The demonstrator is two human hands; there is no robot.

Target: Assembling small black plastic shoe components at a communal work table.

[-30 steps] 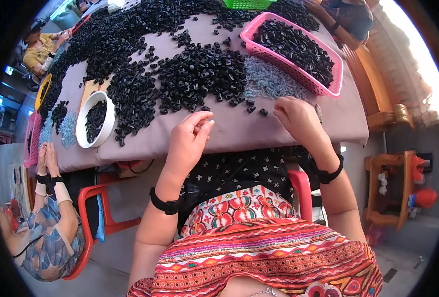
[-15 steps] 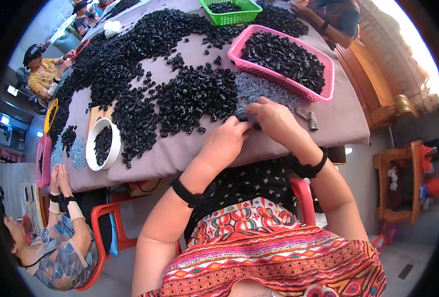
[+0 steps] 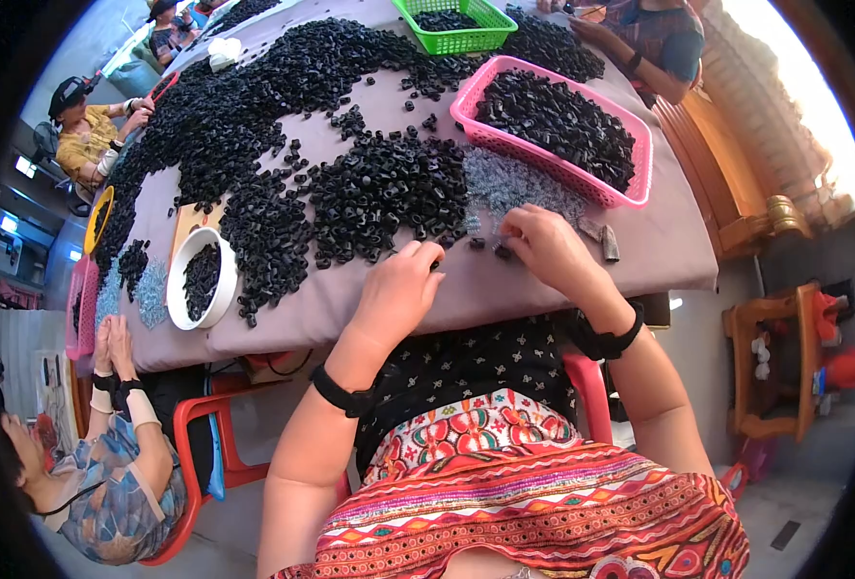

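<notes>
At the near edge of the table my left hand (image 3: 400,289) is closed, with a small black plastic piece (image 3: 436,264) showing at its fingertips. It is beside a heap of similar short, hollow black pieces (image 3: 384,188). My right hand (image 3: 550,253) is to the right, fingers curled together at the edge of a spread of small clear bluish pieces (image 3: 519,183). Whatever its fingertips hold is too small to make out. Just under them lies a loose black piece (image 3: 502,251), with another (image 3: 476,243) a little to the left. The hands are apart.
A pink basket (image 3: 647,159) of black pieces stands back right, a green basket (image 3: 461,41) farther off. A white bowl (image 3: 222,301) is at left. Grey finger covers (image 3: 610,243) lie right of my hand. Co-workers sit around the cloth-covered table (image 3: 639,261), one at near left (image 3: 123,473).
My hands were together over the near edge and have moved apart. The left has gone left toward the black heap with a black piece; the right has shifted slightly right.
</notes>
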